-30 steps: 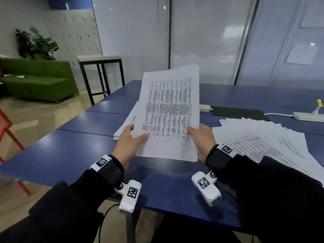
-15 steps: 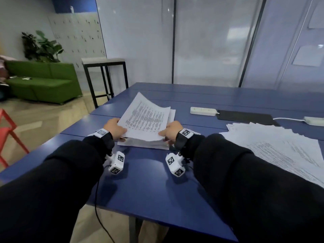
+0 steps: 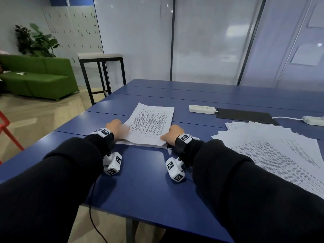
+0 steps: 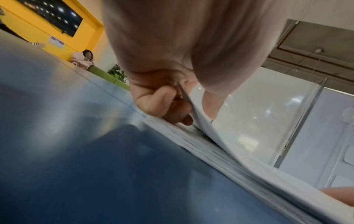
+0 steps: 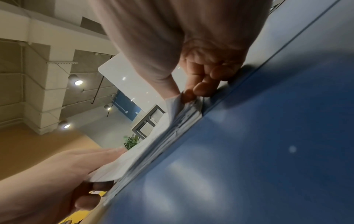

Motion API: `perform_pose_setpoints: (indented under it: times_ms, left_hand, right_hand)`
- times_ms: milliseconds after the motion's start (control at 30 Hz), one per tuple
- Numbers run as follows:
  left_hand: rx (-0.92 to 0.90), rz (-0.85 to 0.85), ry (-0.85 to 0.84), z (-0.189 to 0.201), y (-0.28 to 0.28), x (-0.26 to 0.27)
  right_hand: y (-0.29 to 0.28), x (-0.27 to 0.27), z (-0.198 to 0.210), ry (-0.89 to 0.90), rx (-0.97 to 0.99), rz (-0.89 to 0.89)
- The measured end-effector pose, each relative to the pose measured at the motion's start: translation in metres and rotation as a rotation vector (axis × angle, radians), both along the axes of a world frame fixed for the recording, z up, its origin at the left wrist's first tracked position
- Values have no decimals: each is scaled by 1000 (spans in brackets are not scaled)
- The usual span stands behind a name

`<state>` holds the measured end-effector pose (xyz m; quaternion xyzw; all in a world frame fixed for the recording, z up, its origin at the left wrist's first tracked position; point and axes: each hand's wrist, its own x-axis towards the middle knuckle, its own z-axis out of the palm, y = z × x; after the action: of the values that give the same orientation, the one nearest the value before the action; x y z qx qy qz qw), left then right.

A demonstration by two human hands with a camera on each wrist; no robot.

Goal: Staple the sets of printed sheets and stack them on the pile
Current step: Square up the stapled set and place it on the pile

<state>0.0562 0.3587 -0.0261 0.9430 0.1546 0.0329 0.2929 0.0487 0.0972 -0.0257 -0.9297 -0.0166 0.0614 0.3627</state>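
Blue table [image 3: 145,172] is bearing the pile [image 3: 140,143] — left hand [image 3: 116,128] and right hand [image 3: 172,133] are pinching the set [image 3: 150,123], squaring it on top.

So the set of printed sheets [image 3: 150,123] sits on top of the pile [image 3: 140,144], roughly mid-table [image 3: 143,181]. Left hand [image 3: 116,128] is at its near left corner, right hand [image 3: 172,134] at the near right. Off to the right there's a fanned spread of loose sheets [image 3: 273,151]. Behind that, a power strip [image 3: 202,109] just left of a flat pad [image 3: 245,115]. Sofa [image 3: 35,76] and a high table [image 3: 101,74] are far left, past the table.
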Motion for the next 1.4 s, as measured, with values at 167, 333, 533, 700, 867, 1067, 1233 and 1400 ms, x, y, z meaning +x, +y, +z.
perform_pose_setpoints:
  times_ms: [167, 333, 533, 700, 867, 1067, 1233, 1400]
  left_hand:
    - [-86, 37, -56, -3, 15, -10]
    - [-41, 21, -18, -4, 15, -13]
    - [25, -18, 46, -2, 7, -11]
    - [105, -48, 103, 2, 4, -13]
    - [131, -10, 96, 6, 2, -12]
    - [19, 35, 64, 7, -1, -14]
    - [-12, 30, 86, 6, -1, -14]
    - [-61, 64, 74, 6, 0, -19]
  right_hand:
    - [1, 2, 2, 21, -7, 7]
    - [1, 0, 4, 20, -47, 14]
    - [-2, -1, 6, 13, -105, 27]
    - [-4, 0, 6, 15, -123, 43]
    - [-5, 0, 6, 24, -101, 62]
    - [-3, -1, 7, 29, -148, 74]
    - [-4, 0, 8, 36, -153, 71]
    - [-13, -10, 20, 91, 42, 76]
